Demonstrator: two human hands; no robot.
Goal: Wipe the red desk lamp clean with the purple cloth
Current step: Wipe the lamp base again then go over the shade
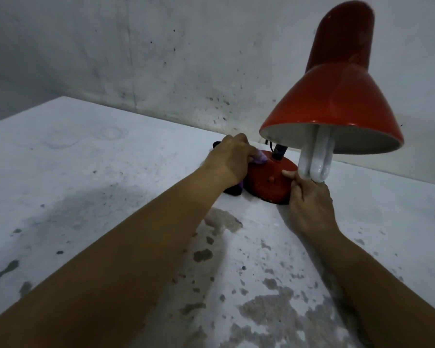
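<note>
The red desk lamp stands on a worn white table near the wall. Its round base [269, 182] is in the middle of the view and its red shade [334, 96] hangs close at the upper right, a white bulb [315, 159] sticking out below. My left hand [230, 160] grips the purple cloth [84, 158] and presses it on the left top of the base. My right hand [309, 204] holds the base's right edge, thumb on top. Most of the cloth is hidden under my left hand.
The white table [86, 172] has peeling paint and dark stains. A stained grey wall [161, 59] runs right behind the lamp. A black cord [270, 145] leaves the base at the back. A dark bit [216, 144] lies beyond my left hand.
</note>
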